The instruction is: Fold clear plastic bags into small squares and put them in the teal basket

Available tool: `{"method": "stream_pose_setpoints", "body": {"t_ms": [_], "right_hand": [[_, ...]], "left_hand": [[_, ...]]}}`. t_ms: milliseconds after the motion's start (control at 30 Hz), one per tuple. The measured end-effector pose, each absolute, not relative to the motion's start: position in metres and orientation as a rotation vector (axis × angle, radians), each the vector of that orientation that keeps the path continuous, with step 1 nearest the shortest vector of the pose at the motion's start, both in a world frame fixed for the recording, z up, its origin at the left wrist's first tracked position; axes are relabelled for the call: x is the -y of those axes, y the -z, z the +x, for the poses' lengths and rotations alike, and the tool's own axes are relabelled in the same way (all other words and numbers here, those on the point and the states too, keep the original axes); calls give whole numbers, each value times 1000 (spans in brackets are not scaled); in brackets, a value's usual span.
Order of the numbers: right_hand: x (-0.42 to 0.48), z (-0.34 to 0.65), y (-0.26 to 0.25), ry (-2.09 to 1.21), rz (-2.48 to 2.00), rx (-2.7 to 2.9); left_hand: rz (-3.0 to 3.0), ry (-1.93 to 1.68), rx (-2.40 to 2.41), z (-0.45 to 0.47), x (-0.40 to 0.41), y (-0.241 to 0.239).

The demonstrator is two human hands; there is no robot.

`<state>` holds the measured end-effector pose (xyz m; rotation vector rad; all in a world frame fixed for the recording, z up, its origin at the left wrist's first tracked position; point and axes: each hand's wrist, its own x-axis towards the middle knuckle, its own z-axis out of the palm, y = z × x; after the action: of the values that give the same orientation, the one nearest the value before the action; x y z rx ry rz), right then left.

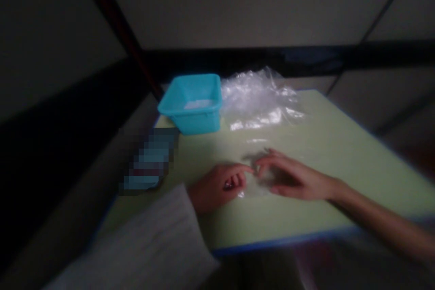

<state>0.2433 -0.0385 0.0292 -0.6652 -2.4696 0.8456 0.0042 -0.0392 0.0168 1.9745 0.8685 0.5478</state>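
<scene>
My left hand (219, 186), in a pale knit sleeve, rests low over the table with its fingers curled and its index finger stretched to the right. A small clear plastic bag (253, 189) lies under and between the hands, very faint against the table, and a shiny bit of it shows in the curled left fingers. Facing it, my right hand (295, 176) has thumb and fingers apart, the fingertips close to the left index finger. Nothing shows in its grasp. Dim light and blur hide the bag's outline.
A turquoise plastic basket (200, 120) with something white inside stands at the back left of the yellow-green table (350, 158). Beside it lies a heap of clear plastic bags (258, 97). A pixelated flat object (151, 158) sits at the left edge. A wall rises behind.
</scene>
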Motion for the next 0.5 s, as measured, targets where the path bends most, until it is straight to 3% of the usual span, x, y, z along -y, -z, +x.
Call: {"method": "stream_pose_setpoints", "body": {"t_ms": [500], "right_hand": [[35, 243, -29, -948, -878, 2222]], "left_hand": [[1960, -634, -934, 4, 38, -14]]}}
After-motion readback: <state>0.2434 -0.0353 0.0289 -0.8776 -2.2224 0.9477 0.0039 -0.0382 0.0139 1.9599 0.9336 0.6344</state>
